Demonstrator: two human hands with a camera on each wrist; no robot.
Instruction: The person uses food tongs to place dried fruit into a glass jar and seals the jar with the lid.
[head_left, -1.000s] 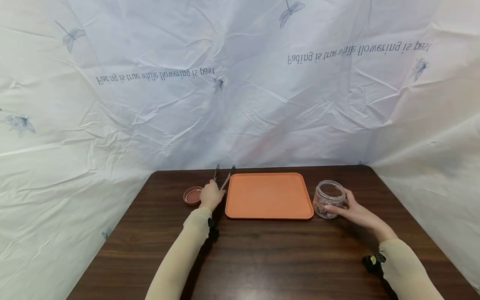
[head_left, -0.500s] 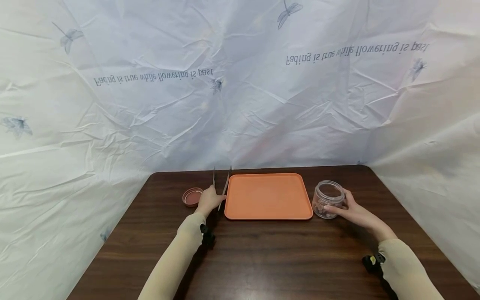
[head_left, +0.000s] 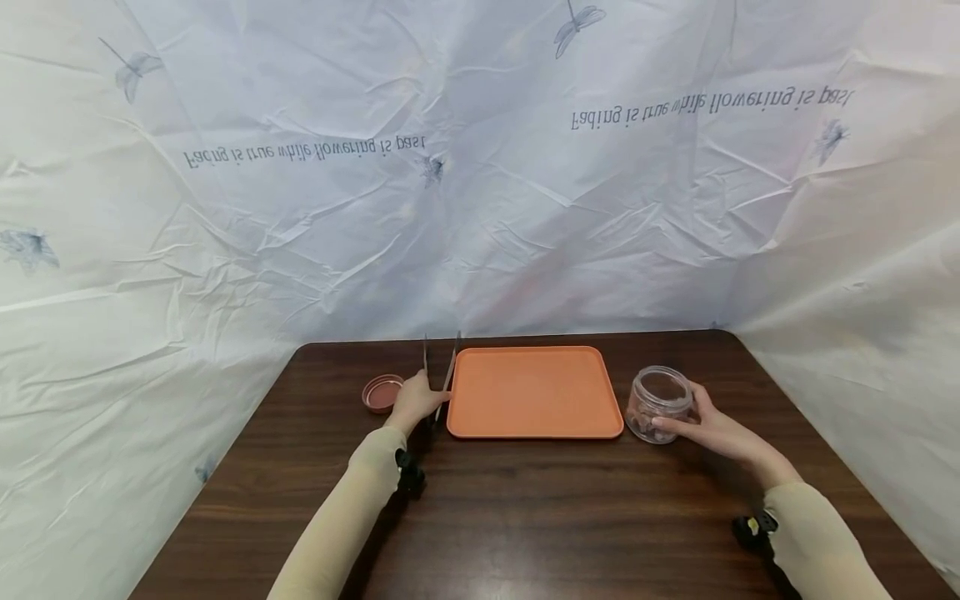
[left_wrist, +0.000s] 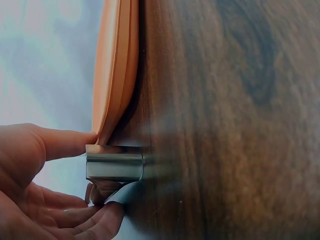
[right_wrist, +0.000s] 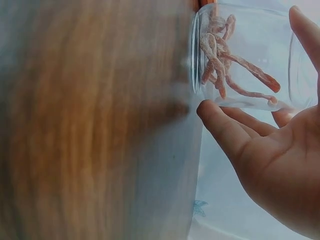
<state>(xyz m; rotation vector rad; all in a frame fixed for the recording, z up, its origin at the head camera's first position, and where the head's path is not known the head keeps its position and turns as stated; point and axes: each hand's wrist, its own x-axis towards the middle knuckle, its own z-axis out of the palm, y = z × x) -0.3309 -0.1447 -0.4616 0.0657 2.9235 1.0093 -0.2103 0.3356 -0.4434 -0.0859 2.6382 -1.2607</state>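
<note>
My left hand (head_left: 416, 402) is at the tray's left edge, its thumb and curled fingers on either side of metal tongs (left_wrist: 115, 162). The tongs' bent end is against the table; their two arms point to the back wall, spread apart. The thumb tip is by the rim of an orange tray (head_left: 536, 392). To the tray's right, my right hand (head_left: 716, 429) grips a clear open jar (head_left: 660, 404), thumb on the near side. Several reddish, powder-dusted strips (right_wrist: 217, 57) lie in the jar's bottom. The far fingers are partly hidden behind the jar.
A reddish-brown round lid (head_left: 381, 393) lies left of my left hand. The dark wooden table (head_left: 517, 517) reaches back to a wrinkled white sheet (head_left: 510, 208), which hangs behind it and along both sides.
My left hand has lowered the tongs and drawn them slightly toward me along the tray's left side. The jar in my right hand has shifted a little nearer to me and rightward.
</note>
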